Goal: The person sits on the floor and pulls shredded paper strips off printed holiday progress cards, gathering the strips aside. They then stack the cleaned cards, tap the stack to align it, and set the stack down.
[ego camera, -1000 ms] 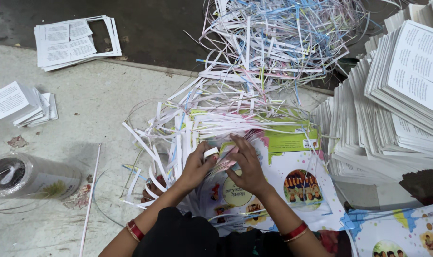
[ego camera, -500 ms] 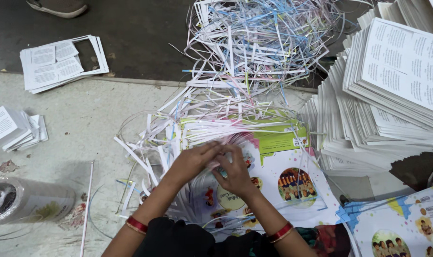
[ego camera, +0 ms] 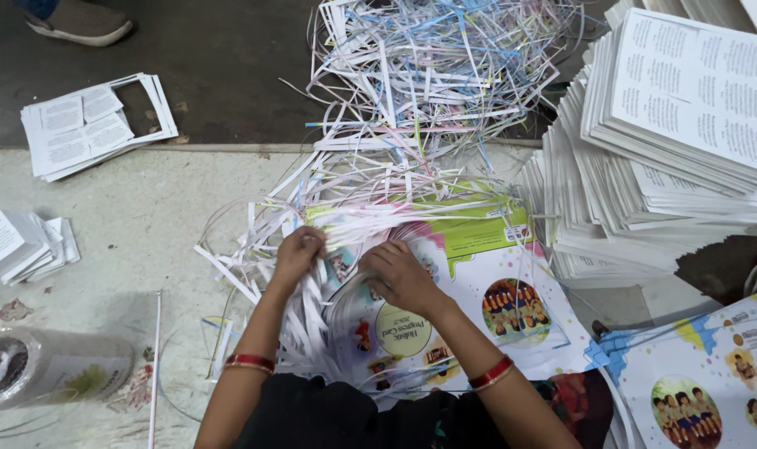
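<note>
while left hand clutches paper strips – right hand flat, open on printed cover | booklet stacks crowd right

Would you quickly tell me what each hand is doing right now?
Left hand: closed, gripping a bunch of white paper strips.
Right hand: fingers curled, pressing down on the colourful printed covers; whether it grips anything cannot be told.

Paper strips: narrow white trimmings, tangled in a loose heap; spread over the upper and left portions of the printed sheets; several strands bunched at the left edge. Printed sheets: glossy colour pages, stacked flat on the pale floor; white ground with green upper band, round picture panels and a pale circular label; top sheet partly covered by strips.
</note>
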The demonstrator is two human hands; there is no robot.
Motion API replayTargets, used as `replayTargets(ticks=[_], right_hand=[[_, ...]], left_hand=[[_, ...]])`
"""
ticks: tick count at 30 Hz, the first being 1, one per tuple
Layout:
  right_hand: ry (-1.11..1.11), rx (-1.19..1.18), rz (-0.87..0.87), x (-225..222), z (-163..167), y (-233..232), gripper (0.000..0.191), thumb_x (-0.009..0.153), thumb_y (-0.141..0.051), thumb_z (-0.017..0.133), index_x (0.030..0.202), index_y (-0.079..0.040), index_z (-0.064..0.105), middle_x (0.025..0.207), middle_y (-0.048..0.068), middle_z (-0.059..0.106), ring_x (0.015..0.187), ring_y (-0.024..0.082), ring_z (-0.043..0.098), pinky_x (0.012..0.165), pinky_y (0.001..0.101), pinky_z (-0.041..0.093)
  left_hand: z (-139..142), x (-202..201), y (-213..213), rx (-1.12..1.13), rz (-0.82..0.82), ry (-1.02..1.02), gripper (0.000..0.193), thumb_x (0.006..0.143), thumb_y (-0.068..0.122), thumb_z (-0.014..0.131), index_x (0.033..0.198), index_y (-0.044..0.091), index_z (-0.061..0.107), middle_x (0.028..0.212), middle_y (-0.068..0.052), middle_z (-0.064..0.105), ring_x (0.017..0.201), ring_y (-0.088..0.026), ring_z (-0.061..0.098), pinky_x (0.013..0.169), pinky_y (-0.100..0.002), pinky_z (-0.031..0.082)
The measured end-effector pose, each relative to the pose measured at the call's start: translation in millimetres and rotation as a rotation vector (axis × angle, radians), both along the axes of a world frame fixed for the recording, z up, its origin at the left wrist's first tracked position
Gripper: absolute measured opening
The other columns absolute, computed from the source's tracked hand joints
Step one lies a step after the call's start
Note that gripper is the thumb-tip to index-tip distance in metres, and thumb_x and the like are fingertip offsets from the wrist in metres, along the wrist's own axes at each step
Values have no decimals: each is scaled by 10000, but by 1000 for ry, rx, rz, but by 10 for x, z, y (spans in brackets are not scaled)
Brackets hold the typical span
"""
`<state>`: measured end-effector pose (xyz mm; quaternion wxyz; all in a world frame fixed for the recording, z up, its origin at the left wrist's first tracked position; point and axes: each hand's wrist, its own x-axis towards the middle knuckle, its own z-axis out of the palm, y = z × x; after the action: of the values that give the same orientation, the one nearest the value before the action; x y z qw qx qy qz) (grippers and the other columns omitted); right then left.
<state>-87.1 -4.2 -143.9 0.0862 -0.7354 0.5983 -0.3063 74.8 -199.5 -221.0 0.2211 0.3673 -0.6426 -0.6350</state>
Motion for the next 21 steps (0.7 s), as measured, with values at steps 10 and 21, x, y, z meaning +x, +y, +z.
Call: replayTargets(ticks=[10,21], right_hand=[[-214,177,-83,-70,-192,-394,521,793,-109,780,1263,-79,557,1192,104,680,1174,315,588,1054,428,403],[-11,459,-110,-734,-371,-614,513,722,-48,658,1231,-91,619,1087,186,698,1068,384,653,943,478,499]], left_hand=[[400,223,757,-336,0,251,746,777,175,851,1401,15,474,1269,-151,649,1197,-208,625,1033,-340,479],[-149,17,768,-277,85,-179,427,752,175,865,1143,51,746,955,-149,794,836,-231,770,786,-343,571]])
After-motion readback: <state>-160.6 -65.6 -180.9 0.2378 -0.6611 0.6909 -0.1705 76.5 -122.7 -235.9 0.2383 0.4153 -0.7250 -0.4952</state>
